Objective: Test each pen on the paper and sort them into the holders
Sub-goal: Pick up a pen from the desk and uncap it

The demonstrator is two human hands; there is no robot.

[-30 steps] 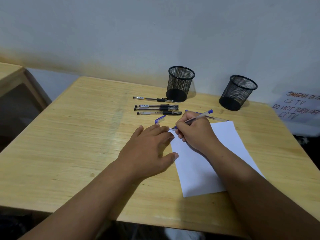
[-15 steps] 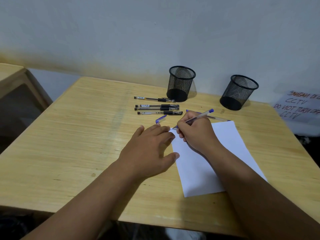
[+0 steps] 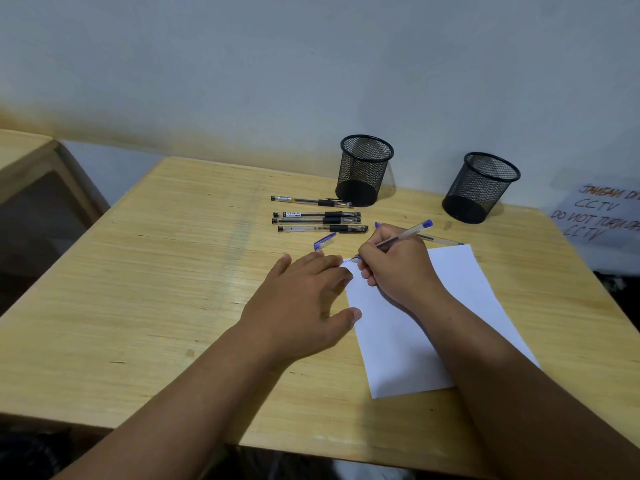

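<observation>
Fingers [image 3: 372,268] of the right hand [image 3: 398,268] pinch a pen [image 3: 403,235], tip on paper [image 3: 460,282]; left hand [image 3: 301,306] lies flat, fingers spread, beside it.

Count, head view:

Black pens: 4, lying side by side beyond the left fingertips; first [image 3: 311,201], second [image 3: 317,214], third [image 3: 316,221], fourth [image 3: 322,229].

Blue pens: 2. One pen [image 3: 405,235] gripped in the right fingers; one spare pen [image 3: 441,240] lying just beyond the right knuckles, partly hidden.

Loose blue cap [image 3: 324,241]: 1, just past the left fingertips.

Mesh holders: 2, well beyond both hands; left holder [image 3: 364,171], right holder [image 3: 479,188].

Paper [image 3: 408,337]: 1 sheet.

Handwritten sign [image 3: 601,216]: 1.

Hands: 2.
</observation>
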